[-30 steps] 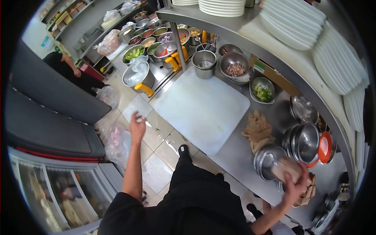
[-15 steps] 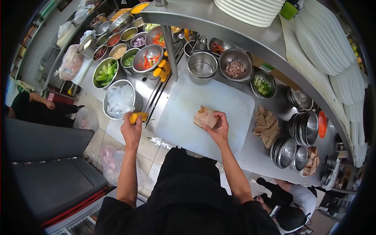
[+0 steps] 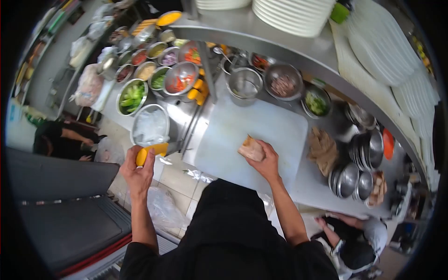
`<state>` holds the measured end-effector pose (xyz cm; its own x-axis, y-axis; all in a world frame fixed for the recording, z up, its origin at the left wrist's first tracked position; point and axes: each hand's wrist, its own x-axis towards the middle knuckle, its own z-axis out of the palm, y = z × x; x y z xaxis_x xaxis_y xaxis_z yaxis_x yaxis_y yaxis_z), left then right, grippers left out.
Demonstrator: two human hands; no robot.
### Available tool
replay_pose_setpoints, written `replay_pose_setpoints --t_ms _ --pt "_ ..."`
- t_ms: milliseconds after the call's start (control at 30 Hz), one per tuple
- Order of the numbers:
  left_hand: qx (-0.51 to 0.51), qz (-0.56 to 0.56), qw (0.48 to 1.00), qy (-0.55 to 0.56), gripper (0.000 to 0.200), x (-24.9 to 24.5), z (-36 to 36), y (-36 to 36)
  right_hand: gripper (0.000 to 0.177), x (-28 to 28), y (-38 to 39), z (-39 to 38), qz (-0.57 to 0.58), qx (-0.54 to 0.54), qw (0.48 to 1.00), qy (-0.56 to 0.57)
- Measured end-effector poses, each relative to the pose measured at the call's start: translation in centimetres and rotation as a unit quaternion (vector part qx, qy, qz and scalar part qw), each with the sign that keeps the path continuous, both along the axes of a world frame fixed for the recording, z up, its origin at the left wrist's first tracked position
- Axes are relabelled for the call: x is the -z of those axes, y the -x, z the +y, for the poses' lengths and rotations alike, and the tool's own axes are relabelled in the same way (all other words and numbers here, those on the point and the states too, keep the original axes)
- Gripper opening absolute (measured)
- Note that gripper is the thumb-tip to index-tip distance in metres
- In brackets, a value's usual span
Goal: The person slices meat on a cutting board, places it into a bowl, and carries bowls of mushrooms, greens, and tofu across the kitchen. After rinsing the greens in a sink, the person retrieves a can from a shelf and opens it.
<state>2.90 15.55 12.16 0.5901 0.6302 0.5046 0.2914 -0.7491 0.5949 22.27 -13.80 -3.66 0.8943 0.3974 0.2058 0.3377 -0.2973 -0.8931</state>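
Note:
My left hand [image 3: 139, 173] is closed around a yellow-handled knife [image 3: 153, 153], held off the board's left side in front of the steel pot [image 3: 163, 122] with a clear plastic bag in it. The blade is blurred and seen nearly edge-on. My right hand [image 3: 265, 161] grips a pale pinkish-tan chunk of meat [image 3: 252, 149] with a browned edge, over the white cutting board [image 3: 224, 126]. A steel pot [image 3: 244, 84] stands at the board's far edge.
Bowls of cut vegetables [image 3: 133, 96] crowd the back left. Crumpled brown paper [image 3: 322, 149] and stacked steel bowls [image 3: 366, 149] lie to the right. A metal shelf [image 3: 280, 39] with white plates overhangs the counter. A person [image 3: 357, 247] is low at the right, another [image 3: 56, 140] at left.
My left hand has moved left and toward me with the knife, its yellow handle now tilted. My right hand still holds the meat over the board. The view has shifted slightly.

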Motion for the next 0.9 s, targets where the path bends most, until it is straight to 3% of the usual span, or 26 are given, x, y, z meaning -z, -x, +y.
replay_pose_setpoints --t_ms 67,133,200,300,333,467,533,633,700,733,800,867,900 --pt "-0.027 -0.012 0.998 -0.054 0.024 -4.8 -1.2 1.5 0.065 0.8 -0.2 0.2 -0.026 0.01 1.0 -0.001" --pt "-0.014 -0.088 0.995 0.047 0.023 -9.0 -2.7 3.3 0.064 0.2 -0.1 0.5 -0.044 0.01 0.999 0.006" --pt "-0.044 -0.124 0.991 0.036 0.022 -12.5 -4.2 5.0 0.064 0.0 0.0 0.4 -0.049 -0.004 0.999 -0.001" --pt "-0.043 -0.18 0.98 0.077 0.021 -13.5 -5.4 6.6 0.064 0.4 0.3 0.5 -0.034 0.006 0.999 -0.009" --pt "-0.039 -0.178 0.979 0.091 0.021 -12.9 -5.8 6.8 0.065 0.5 0.3 0.5 -0.013 0.019 1.0 -0.018" --pt "0.033 -0.101 0.942 0.317 0.021 -6.1 -5.4 7.9 0.056 -0.9 1.0 0.4 -0.001 0.013 0.999 -0.05" --pt "0.027 -0.085 0.913 0.398 0.019 -2.6 -4.8 9.8 0.044 0.9 0.7 0.1 0.002 0.045 0.995 -0.087" --pt "0.056 0.045 0.878 0.473 0.023 -0.8 -3.8 12.3 0.035 2.7 0.6 -0.1 -0.022 0.071 0.993 -0.09" --pt "0.079 0.298 0.793 0.525 0.03 -0.1 -4.8 11.1 0.033 3.0 0.6 0.2 -0.03 0.079 0.991 -0.103" --pt "0.073 0.367 0.756 0.537 0.04 0.7 -6.2 9.7 0.032 3.3 0.7 0.4 -0.035 0.083 0.989 -0.121" --pt "0.106 0.379 0.672 0.627 0.04 4.0 -7.6 8.6 0.031 2.8 1.0 0.5 -0.026 0.105 0.986 -0.123" --pt "0.132 0.376 0.655 0.642 0.033 5.3 -8.2 8.5 0.031 2.8 1.3 0.6 -0.018 0.121 0.984 -0.133" --pt "0.131 0.365 0.717 0.58 0.029 5.5 -8.6 8.6 0.03 2.7 1.4 0.7 -0.023 0.117 0.985 -0.125"
